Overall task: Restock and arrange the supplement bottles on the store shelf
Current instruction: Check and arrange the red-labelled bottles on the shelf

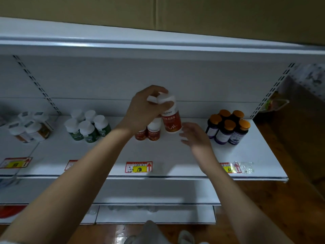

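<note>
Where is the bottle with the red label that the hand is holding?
In the head view, the white-capped red-label bottle sits mid-shelf in the left hand, just above two matching red-label bottles, left of the orange-capped purple bottles.
</note>
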The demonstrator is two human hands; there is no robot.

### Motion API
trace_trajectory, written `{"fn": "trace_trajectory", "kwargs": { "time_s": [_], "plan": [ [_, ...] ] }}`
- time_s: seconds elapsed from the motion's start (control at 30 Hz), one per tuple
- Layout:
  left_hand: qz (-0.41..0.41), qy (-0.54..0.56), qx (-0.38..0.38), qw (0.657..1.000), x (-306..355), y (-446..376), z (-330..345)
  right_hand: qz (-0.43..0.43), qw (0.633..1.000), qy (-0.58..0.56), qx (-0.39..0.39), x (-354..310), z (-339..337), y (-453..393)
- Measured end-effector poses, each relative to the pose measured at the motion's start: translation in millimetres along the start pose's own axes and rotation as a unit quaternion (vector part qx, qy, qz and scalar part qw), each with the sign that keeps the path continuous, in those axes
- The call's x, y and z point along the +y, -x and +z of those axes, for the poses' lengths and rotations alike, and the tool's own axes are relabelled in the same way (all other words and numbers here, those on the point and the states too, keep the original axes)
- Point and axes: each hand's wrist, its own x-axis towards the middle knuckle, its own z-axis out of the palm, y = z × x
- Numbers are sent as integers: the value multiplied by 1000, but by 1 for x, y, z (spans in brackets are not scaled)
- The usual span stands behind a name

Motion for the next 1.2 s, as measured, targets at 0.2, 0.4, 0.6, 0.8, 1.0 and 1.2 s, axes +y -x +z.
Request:
{"fn": "trace_trajectory", "kwargs": {
  "time_s": [0.2,0.4,0.6,0.8,1.0,1.2],
  "plan": [
    [-46,-13,54,997,4,31,-9,27,980,-158,-118,-29,15,36],
    [-61,-35,49,996,5,50,-8,56,970,-190,-141,-15,28,52],
    [-64,-30,64,995,5,59,-6,66,966,-212,-132,-13,34,55],
    [-98,-2,97,990,-8,68,4,32,974,-198,-107,-14,36,51],
    [-105,-16,80,991,-12,68,8,-38,999,-16,-26,-10,41,46],
    [-111,50,49,991,-7,69,4,-41,996,-77,-28,-13,41,46]
  ]
}}
